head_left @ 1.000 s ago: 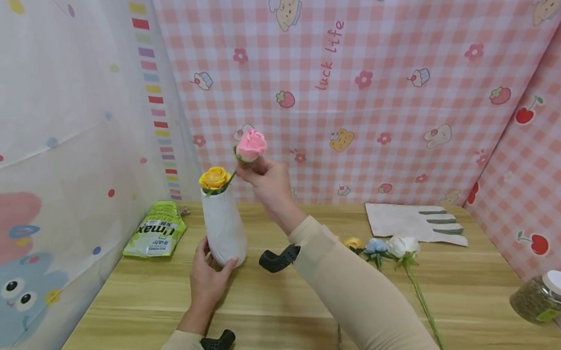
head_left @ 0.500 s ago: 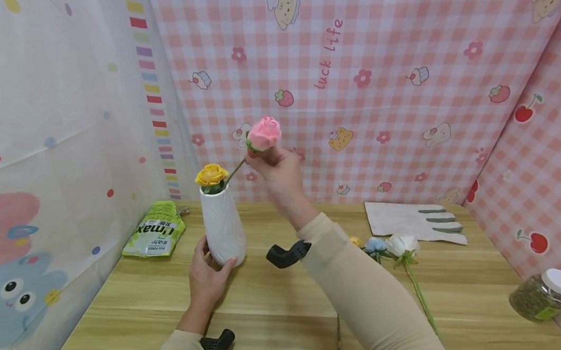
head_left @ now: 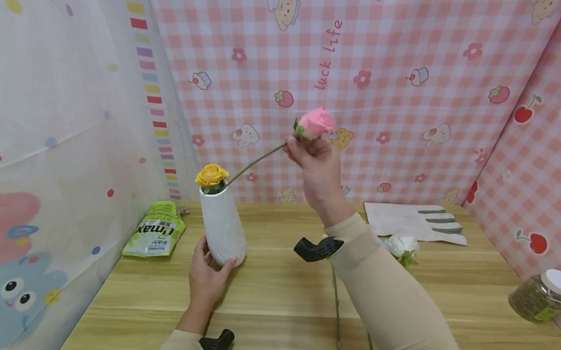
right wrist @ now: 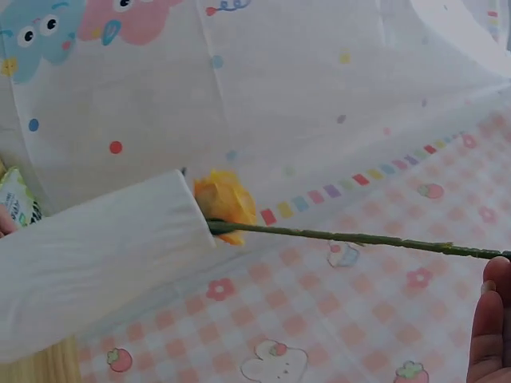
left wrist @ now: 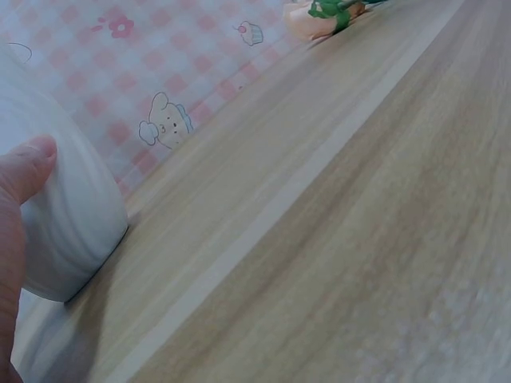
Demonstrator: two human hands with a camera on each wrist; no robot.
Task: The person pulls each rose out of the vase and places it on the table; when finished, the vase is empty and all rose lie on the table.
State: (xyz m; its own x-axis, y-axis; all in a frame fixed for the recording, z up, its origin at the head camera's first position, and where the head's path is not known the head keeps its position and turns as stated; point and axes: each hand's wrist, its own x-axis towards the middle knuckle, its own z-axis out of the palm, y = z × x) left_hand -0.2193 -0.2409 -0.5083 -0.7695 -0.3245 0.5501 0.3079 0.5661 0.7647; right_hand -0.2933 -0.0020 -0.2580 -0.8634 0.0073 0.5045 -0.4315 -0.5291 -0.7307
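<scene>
A white vase [head_left: 222, 227] stands on the wooden table, and a yellow rose [head_left: 211, 175] sits in its mouth. Around the vase's lower part curl the fingers and thumb of my left hand [head_left: 208, 279]; the left wrist view shows the thumb on the white wall. Up and to the right, my right hand [head_left: 321, 169] pinches a pink rose [head_left: 316, 122] just below its bloom. Its long green stem [right wrist: 359, 238] slants down to the vase mouth beside the yellow rose. The stem's lower end is hidden there.
A green packet [head_left: 157, 229] lies left of the vase. Right of it are a white rose [head_left: 402, 247], partly behind the right sleeve, loose stems [head_left: 337, 315], a white glove [head_left: 411, 222] and a lidded jar [head_left: 543, 297]. A patterned cloth [head_left: 387, 43] hangs behind.
My right hand has moved up and right with the pink rose, and much more of its stem now shows above the vase. My left hand stays on the vase.
</scene>
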